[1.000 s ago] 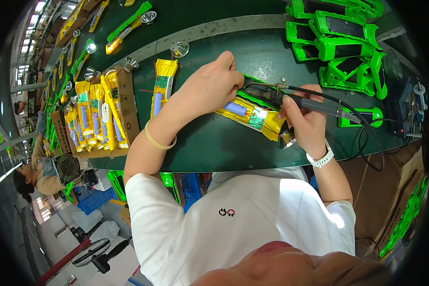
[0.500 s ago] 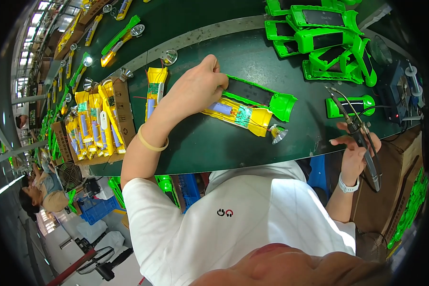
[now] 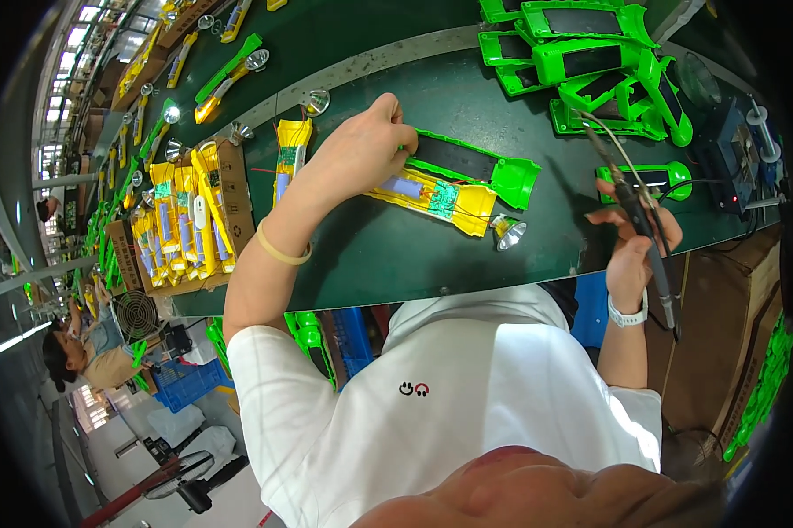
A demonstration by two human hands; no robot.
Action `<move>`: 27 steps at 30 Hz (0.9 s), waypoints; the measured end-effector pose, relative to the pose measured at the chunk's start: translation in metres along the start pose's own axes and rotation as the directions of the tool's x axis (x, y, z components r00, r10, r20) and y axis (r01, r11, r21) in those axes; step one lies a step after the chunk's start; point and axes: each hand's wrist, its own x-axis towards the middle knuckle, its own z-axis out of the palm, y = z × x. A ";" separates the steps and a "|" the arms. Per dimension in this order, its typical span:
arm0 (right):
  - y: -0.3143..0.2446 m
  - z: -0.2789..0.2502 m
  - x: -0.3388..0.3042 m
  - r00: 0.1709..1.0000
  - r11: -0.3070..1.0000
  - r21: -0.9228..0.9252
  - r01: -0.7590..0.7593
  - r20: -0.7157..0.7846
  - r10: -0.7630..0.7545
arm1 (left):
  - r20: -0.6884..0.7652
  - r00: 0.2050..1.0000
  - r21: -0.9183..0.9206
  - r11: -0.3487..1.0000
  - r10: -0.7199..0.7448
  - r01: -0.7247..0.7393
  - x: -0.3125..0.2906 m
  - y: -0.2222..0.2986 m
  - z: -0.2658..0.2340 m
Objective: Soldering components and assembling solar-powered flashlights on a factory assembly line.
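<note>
On the green table, my left hand (image 3: pixel 361 150) is closed, its pinched fingers at the left end of a green housing half (image 3: pixel 467 163) with a dark panel. Against that half lies a yellow housing half (image 3: pixel 471 207), holding a purple battery cell (image 3: pixel 401 186), a green circuit board (image 3: pixel 447 201) and thin wires. A silvery lamp reflector (image 3: pixel 509 233) sits at its right end. My right hand (image 3: pixel 636 242) grips a black soldering iron (image 3: pixel 630 198) with a thin tube alongside, its tip pointing up and left, apart from the housings.
A pile of green housings (image 3: pixel 581 62) occupies the far right. One green housing (image 3: pixel 656 180) lies beyond my right hand, near the soldering station (image 3: pixel 735 158). At left stand another yellow half (image 3: pixel 289 145) and a carton (image 3: pixel 229 189) of yellow assemblies. Another person (image 3: pixel 84 352) works further left.
My right hand has carried the soldering iron left and farther from me. My left hand keeps its hold at the housing's end. The whole view has shifted slightly.
</note>
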 end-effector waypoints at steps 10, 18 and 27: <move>-0.003 -0.015 -0.012 0.997 0.999 -0.037 0.015 -0.077 -0.018 | -0.217 0.897 0.147 0.921 0.385 -0.360 0.017 -0.006 -0.002; 0.005 0.004 -0.014 0.994 0.995 0.087 -0.049 -0.090 0.057 | -0.143 0.973 -0.317 0.923 0.180 -0.217 -0.037 0.003 0.015; 0.009 0.004 -0.023 0.992 0.985 0.152 -0.087 -0.078 0.100 | -0.341 0.896 -0.049 0.958 -0.283 0.283 0.075 -0.180 -0.033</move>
